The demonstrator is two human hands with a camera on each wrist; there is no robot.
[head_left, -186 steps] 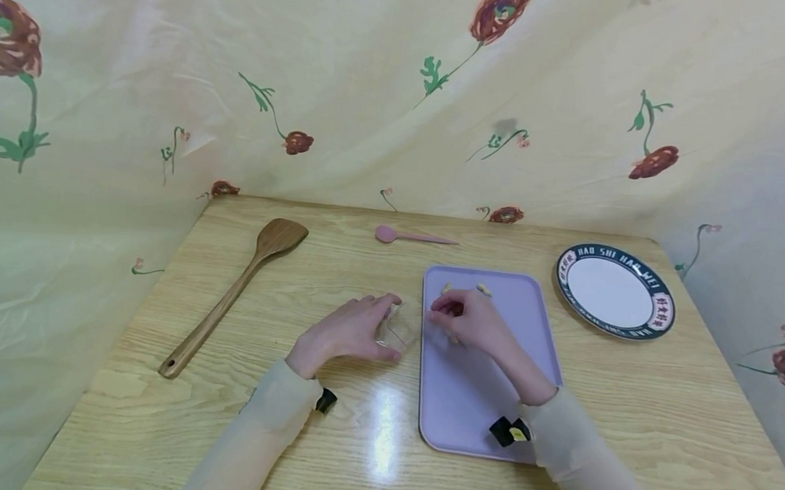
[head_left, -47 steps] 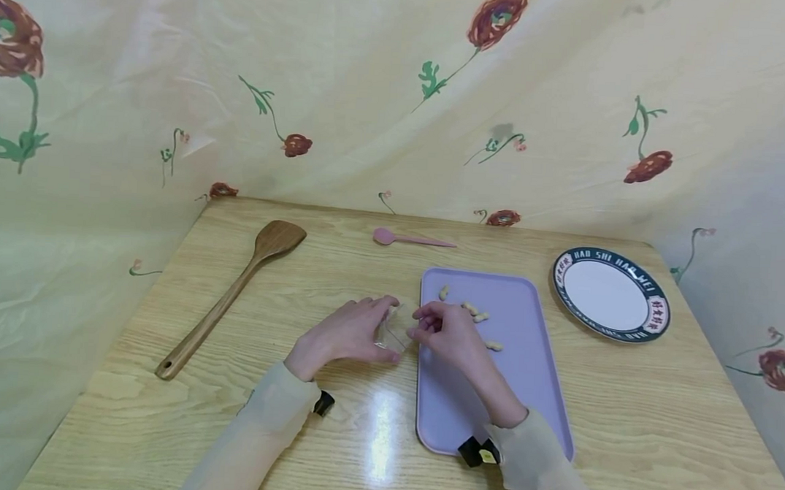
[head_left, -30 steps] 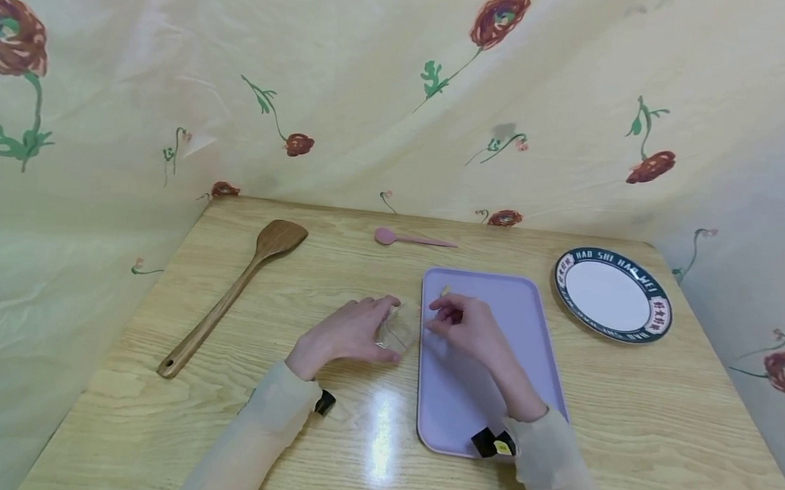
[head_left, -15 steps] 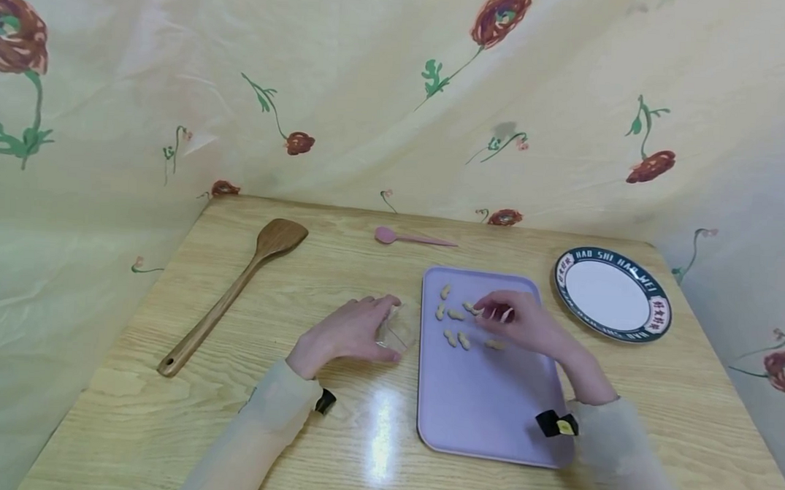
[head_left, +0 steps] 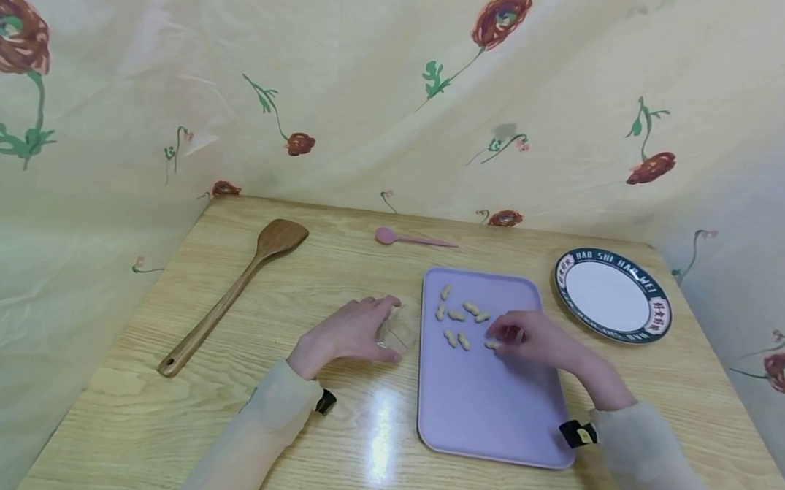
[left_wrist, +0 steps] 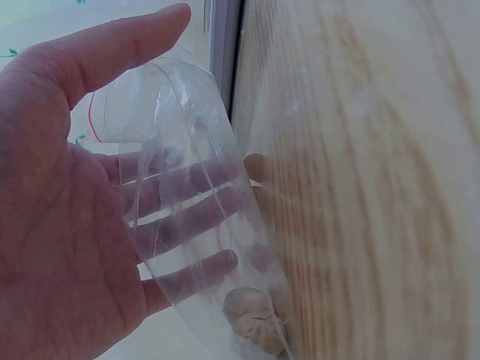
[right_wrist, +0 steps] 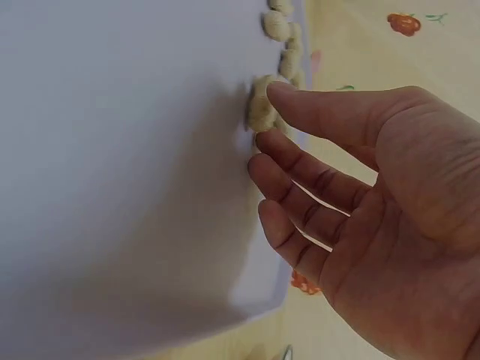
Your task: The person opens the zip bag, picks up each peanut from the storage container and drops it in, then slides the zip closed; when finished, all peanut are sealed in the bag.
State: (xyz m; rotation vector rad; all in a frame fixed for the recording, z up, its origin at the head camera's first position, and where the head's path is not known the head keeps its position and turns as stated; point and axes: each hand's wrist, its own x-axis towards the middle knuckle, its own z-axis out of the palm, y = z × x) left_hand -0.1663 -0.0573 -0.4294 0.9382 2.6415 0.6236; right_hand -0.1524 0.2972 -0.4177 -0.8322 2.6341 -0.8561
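Observation:
My left hand (head_left: 349,331) is curved round a clear plastic bag (left_wrist: 180,172) beside the tray, thumb on one side and fingers on the other. A rounded brownish thing (left_wrist: 255,319), perhaps a peanut, shows at the bag's lower end in the left wrist view. Over the lilac tray (head_left: 477,409), my right hand (head_left: 536,339) pinches a peanut (right_wrist: 261,109) between thumb and index finger, low at the tray's surface. Several other peanuts (head_left: 456,315) lie scattered on the tray's far left part, left of those fingers.
A wooden spatula (head_left: 235,289) lies on the table at the left. Behind the tray is a small pink spoon (head_left: 415,239). A white plate with a dark patterned rim (head_left: 565,282) stands at the right. Flowered cloth (head_left: 373,91) hangs round the table's back and sides.
My right hand has moved from the tray's left edge rightward to the peanuts, then slightly nearer me to another one. More peanuts show on the tray than 6.2 s ago. My left hand has stayed put.

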